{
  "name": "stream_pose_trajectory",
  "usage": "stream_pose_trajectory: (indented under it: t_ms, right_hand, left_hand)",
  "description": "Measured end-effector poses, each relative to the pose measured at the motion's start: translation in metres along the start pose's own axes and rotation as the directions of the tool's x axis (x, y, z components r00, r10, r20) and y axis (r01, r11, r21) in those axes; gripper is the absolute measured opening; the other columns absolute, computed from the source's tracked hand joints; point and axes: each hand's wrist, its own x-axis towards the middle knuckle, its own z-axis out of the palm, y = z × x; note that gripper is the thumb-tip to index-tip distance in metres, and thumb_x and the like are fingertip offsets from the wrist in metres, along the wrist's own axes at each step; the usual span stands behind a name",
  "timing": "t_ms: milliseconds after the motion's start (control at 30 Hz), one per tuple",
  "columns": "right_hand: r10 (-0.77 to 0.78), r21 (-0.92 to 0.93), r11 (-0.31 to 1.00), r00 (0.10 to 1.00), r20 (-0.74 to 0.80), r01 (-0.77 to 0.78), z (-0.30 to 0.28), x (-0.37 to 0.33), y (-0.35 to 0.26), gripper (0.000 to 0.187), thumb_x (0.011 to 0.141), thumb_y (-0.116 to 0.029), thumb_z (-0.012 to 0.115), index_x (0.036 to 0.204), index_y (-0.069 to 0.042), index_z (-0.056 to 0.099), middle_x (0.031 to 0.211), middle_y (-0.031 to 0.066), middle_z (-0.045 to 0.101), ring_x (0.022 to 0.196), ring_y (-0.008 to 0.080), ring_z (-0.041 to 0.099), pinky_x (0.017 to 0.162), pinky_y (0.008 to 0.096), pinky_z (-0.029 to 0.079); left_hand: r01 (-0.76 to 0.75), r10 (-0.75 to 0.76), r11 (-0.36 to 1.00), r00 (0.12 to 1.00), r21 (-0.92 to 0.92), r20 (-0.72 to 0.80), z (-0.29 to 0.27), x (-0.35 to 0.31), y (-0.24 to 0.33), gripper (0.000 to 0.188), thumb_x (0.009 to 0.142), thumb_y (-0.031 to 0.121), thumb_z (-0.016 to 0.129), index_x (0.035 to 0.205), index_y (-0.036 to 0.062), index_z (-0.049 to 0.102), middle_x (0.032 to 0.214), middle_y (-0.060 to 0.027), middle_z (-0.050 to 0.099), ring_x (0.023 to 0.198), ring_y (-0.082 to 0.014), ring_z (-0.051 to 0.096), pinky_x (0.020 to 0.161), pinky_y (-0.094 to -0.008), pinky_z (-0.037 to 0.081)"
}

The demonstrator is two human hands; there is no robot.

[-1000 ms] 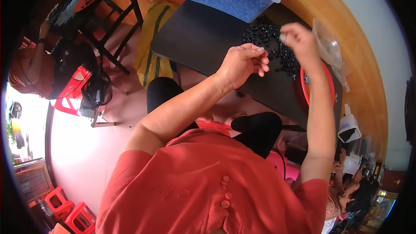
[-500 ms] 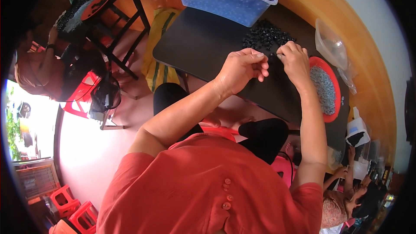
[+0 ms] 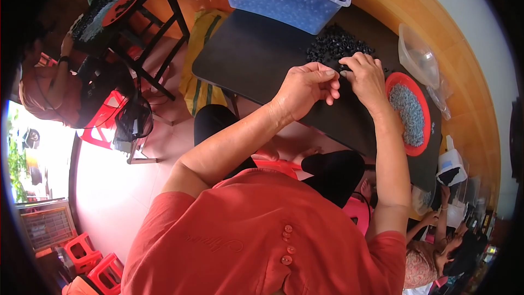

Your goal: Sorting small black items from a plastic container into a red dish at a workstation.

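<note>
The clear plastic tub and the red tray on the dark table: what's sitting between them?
In the head view, a heap of small black pieces lies between the tub and the red tray, the right hand at the heap's edge.

Daylight glares through the opening at far left, bleaching the nearby floor; the dark bench stays dim, and straight edges bow toward the black rim.

Dark table beneath a clear bin, loose black pieces, a red tray
</note>
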Motion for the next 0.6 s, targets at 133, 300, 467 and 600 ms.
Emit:
stream_pose_trajectory:
  t_ms: [133,300,467,600]
  right_hand:
    - [-0.013,-0.021,1.000,0.999,-0.038,0.012,0.003,-0.001,-0.001,0.026,0.077,-0.010,0.072,0.103,-0.012,0.067,0.092,0.0041,0.061,0.096,0.0243,0.058,0.080,0.0390,0.039]
    - [0.017,-0.034,0.999,0.999,-0.034,-0.018,0.004,-0.004,0.000,0.016,0.077,-0.010,0.072,0.091,-0.010,0.063,0.091,0.0045,0.061,0.094,0.0249,0.057,0.080,0.0390,0.039]
    - [0.013,-0.022,1.000,0.997,-0.078,-0.015,0.005,-0.011,0.002,0.017,0.077,-0.007,0.070,0.089,-0.010,0.059,0.090,0.0047,0.060,0.093,0.0254,0.057,0.078,0.0387,0.038]
    - [-0.008,-0.068,0.998,0.996,-0.093,0.002,0.007,-0.014,0.003,0.016,0.077,-0.007,0.070,0.087,-0.009,0.058,0.090,0.0052,0.060,0.094,0.0254,0.056,0.078,0.0385,0.038]
  left_hand:
    - [0.002,-0.002,1.000,1.000,0.002,0.001,0.000,-0.002,0.000,0.014,0.097,0.010,0.056,0.094,-0.0038,0.058,0.085,-0.0154,0.063,0.073,-0.0261,0.064,0.064,-0.0344,0.050]
    - [0.002,-0.001,0.998,1.000,0.059,-0.023,0.005,-0.005,-0.001,0.014,0.097,0.010,0.056,0.095,-0.0037,0.058,0.085,-0.0156,0.062,0.074,-0.0257,0.064,0.063,-0.0340,0.050]
    - [-0.040,0.048,0.986,0.998,0.163,-0.043,0.011,-0.006,-0.002,0.012,0.095,0.008,0.059,0.091,-0.0037,0.061,0.080,-0.0132,0.064,0.068,-0.0224,0.064,0.058,-0.0309,0.052]
    - [-0.045,0.062,0.966,0.996,0.254,-0.062,0.017,-0.007,-0.003,0.013,0.095,0.008,0.059,0.092,-0.0040,0.062,0.081,-0.0124,0.064,0.068,-0.0214,0.064,0.058,-0.0299,0.052]
